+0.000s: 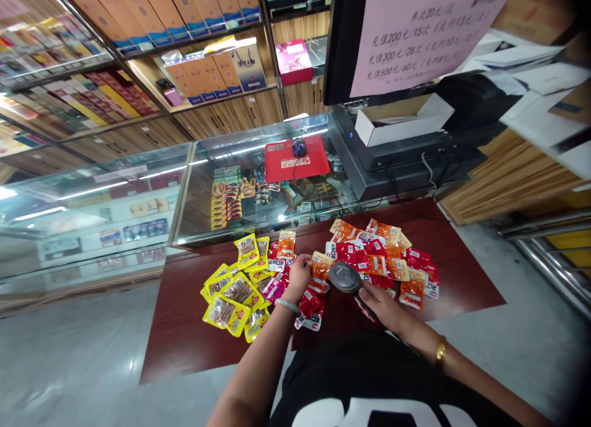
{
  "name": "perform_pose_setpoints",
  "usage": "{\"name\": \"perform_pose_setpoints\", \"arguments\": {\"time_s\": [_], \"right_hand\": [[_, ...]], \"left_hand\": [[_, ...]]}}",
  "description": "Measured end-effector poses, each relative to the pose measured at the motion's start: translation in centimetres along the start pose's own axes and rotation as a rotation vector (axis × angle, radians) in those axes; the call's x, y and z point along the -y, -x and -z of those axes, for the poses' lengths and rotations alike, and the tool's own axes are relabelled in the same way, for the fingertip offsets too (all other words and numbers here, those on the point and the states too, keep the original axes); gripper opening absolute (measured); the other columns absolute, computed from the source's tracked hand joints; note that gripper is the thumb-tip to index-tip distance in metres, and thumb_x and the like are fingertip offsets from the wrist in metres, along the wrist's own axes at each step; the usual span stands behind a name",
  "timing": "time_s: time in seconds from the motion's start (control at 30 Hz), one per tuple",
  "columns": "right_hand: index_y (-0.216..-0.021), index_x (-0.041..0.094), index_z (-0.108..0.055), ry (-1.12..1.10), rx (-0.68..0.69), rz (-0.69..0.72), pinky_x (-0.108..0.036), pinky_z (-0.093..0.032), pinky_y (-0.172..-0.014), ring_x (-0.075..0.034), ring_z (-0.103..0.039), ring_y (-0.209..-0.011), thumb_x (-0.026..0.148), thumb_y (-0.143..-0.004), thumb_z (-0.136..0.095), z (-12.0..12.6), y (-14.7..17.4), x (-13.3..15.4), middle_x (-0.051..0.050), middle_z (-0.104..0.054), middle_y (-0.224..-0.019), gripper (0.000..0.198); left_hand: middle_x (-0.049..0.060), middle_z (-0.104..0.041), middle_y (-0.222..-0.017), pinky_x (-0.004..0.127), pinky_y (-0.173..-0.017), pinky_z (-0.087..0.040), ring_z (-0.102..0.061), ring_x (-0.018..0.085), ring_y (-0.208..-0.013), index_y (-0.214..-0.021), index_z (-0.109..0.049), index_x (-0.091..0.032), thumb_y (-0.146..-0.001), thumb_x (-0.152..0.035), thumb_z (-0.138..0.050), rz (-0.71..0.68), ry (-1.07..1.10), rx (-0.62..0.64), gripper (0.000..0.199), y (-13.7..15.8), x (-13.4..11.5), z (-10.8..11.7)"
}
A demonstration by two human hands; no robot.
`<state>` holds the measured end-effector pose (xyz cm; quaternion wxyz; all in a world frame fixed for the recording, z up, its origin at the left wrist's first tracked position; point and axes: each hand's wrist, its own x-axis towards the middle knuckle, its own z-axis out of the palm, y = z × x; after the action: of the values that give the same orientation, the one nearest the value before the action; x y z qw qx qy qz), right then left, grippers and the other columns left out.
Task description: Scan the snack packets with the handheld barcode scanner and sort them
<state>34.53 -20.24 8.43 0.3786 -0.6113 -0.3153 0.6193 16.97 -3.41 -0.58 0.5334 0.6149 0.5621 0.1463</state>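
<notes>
Our left fingers (308, 261) pinch an orange packet (320, 267) at nine o'clock of the scanner (344, 277), whose handle our right fingers (367, 295) wrap. We judge that scanning is in hand; the next move needs packet and scanner face to face. Farther, at nine o'clock, lie yellow packets (240, 291).

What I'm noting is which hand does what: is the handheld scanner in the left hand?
No, the right hand grips the handheld scanner, while the left hand holds an orange packet.

Red mouse pad (320, 160), dark mouse (299, 146), glass display case (205, 163), pink sign (410, 58)
</notes>
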Motion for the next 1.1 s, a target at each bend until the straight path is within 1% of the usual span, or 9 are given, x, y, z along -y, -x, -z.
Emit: {"name": "perform_pose_setpoints", "arguments": {"time_s": [0.1,0.2,0.33,0.43,0.53,0.67,0.83,0.97,1.1], "right_hand": [[-0.092,0.023,-0.055,0.011,-0.029,-0.005,-0.026,-0.037,-0.047,-0.013,-0.046,-0.048,0.077,-0.085,-0.048,0.2,-0.2,0.1,0.005,-0.050,-0.061,0.055],[-0.097,0.023,-0.056,-0.001,-0.040,-0.009,-0.026,-0.040,-0.049,-0.013,-0.048,-0.050,0.075,-0.085,-0.050,0.3,-0.6,0.0,0.004,-0.052,-0.063,0.054],[-0.102,0.022,-0.056,-0.027,-0.033,0.000,-0.025,-0.038,-0.048,-0.012,-0.045,-0.048,0.071,-0.088,-0.050,0.4,-0.9,-0.6,0.005,-0.051,-0.063,0.052],[-0.102,0.022,-0.055,-0.039,-0.035,-0.007,-0.025,-0.037,-0.047,-0.011,-0.044,-0.046,0.071,-0.089,-0.049,0.6,-1.0,-0.9,0.006,-0.050,-0.062,0.051],[-0.099,0.022,-0.056,-0.012,-0.049,-0.001,-0.025,-0.038,-0.046,-0.012,-0.045,-0.046,0.072,-0.089,-0.048,0.8,-1.0,-1.0,0.005,-0.051,-0.062,0.052],[-0.096,0.023,-0.055,-0.013,-0.040,0.015,-0.026,-0.039,-0.048,-0.012,-0.045,-0.046,0.071,-0.090,-0.047,1.1,-1.0,-1.0,0.006,-0.049,-0.061,0.049],[-0.093,0.023,-0.053,-0.010,-0.036,0.031,-0.026,-0.038,-0.048,-0.012,-0.045,-0.049,0.072,-0.089,-0.046,1.2,-0.8,-0.2,0.004,-0.049,-0.065,0.050],[-0.093,0.023,-0.053,-0.032,-0.063,0.034,-0.027,-0.038,-0.048,-0.013,-0.045,-0.049,0.075,-0.086,-0.047,1.1,-0.4,1.2,0.004,-0.049,-0.063,0.052],[-0.093,0.024,-0.052,-0.052,-0.060,0.043,-0.027,-0.037,-0.047,-0.013,-0.043,-0.049,0.075,-0.086,-0.048,1.2,-0.2,2.1,0.004,-0.048,-0.063,0.052]], "left_hand": [[0.011,-0.073,-0.111,0.035,-0.091,-0.054,-0.068,0.020,-0.101,-0.117,-0.065,-0.017,-0.089,-0.019,-0.055,-0.089,0.018,0.063,0.030,-1.2,-2.0,-0.7],[0.015,-0.055,-0.142,0.044,-0.112,-0.039,-0.049,0.028,-0.134,-0.136,-0.055,-0.018,-0.087,-0.028,-0.063,-0.194,-0.305,-0.115,0.051,-2.8,-3.0,0.9],[0.026,-0.028,-0.158,0.058,-0.120,-0.014,-0.015,0.041,-0.150,-0.150,-0.037,-0.009,-0.082,-0.045,-0.067,-0.001,-0.779,-0.251,0.082,-4.7,-1.0,4.6],[0.029,-0.034,-0.154,0.061,-0.119,-0.007,-0.017,0.041,-0.149,-0.151,-0.034,-0.005,-0.088,-0.046,-0.059,0.034,-0.906,-0.167,0.080,-5.3,0.9,6.0],[0.025,-0.049,-0.144,0.055,-0.119,-0.014,-0.034,0.037,-0.142,-0.150,-0.036,-0.007,-0.089,-0.036,-0.054,-0.058,-0.942,-0.227,0.069,-5.2,1.2,6.1],[0.023,-0.063,-0.121,0.046,-0.108,-0.035,-0.053,0.035,-0.121,-0.144,-0.044,-0.004,-0.082,-0.030,-0.063,-0.042,-0.916,-0.297,0.070,-5.4,-0.3,5.9],[0.013,-0.074,-0.100,0.033,-0.084,-0.048,-0.067,0.024,-0.093,-0.107,-0.070,-0.014,-0.087,-0.035,-0.061,-0.011,-0.536,-0.010,0.030,-5.3,-1.4,4.7],[0.007,-0.076,-0.098,0.028,-0.077,-0.050,-0.070,0.019,-0.086,-0.101,-0.071,-0.017,-0.088,-0.034,-0.062,-0.028,-0.215,0.127,0.022,-3.2,-1.0,1.9],[0.008,-0.077,-0.093,0.029,-0.076,-0.053,-0.070,0.020,-0.081,-0.099,-0.071,-0.016,-0.086,-0.032,-0.064,-0.009,-0.123,0.177,0.022,-1.1,-1.0,-0.3]]}}
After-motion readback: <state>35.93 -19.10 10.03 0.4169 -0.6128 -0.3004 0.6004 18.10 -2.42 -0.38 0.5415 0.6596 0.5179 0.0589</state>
